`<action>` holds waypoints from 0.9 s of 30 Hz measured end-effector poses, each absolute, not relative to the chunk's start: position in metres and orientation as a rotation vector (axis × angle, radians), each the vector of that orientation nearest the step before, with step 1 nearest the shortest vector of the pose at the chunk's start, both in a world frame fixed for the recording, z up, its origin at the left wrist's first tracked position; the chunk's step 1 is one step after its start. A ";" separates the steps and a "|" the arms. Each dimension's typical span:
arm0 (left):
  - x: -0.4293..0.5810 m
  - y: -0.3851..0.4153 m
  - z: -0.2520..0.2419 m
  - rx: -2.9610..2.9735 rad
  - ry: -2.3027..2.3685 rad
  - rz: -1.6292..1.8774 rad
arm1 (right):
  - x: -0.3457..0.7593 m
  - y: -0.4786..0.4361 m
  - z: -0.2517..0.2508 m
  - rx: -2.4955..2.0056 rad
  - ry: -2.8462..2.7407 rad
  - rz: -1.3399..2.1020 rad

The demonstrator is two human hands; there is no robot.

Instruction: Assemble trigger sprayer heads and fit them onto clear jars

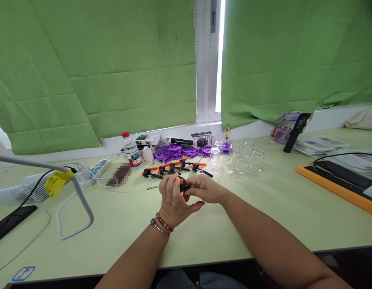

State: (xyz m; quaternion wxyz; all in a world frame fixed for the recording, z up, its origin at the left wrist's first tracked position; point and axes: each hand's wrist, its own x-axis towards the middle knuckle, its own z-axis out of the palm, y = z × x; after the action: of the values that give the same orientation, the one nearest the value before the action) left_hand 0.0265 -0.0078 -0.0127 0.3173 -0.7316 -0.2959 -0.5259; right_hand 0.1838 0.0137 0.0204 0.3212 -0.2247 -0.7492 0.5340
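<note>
A small orange-and-black tool (pixel 183 184) is gripped above the surface (pixel 264 216), near and left of the glass jars (pixel 243 162), by the fingers of the left hand (pixel 173 198) and right hand (pixel 205 188). If the pinch is loosened, it could be dropped and rolled into those jars.

We read "CUP HOLDER" on the black-and-white box (pixel 202 140) at the desk's back edge | yellow tag (pixel 55 183): print too small for us | water bottle (pixel 132 151) label: illegible
</note>
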 end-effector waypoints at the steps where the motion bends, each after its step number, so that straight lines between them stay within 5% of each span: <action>1: 0.027 -0.008 -0.012 -1.905 -0.771 -1.389 | 0.184 0.014 0.021 -0.580 -1.976 1.390; 27: 0.034 -0.014 -0.009 -1.612 -0.598 -1.474 | 0.197 0.021 0.022 -0.444 -2.125 1.028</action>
State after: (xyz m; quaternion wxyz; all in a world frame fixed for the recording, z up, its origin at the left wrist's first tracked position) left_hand 0.0339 -0.0142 -0.0092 0.4245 -0.6444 -0.2392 -0.5894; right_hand 0.1965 0.0210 0.0224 0.3615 -0.1724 -0.8248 0.3991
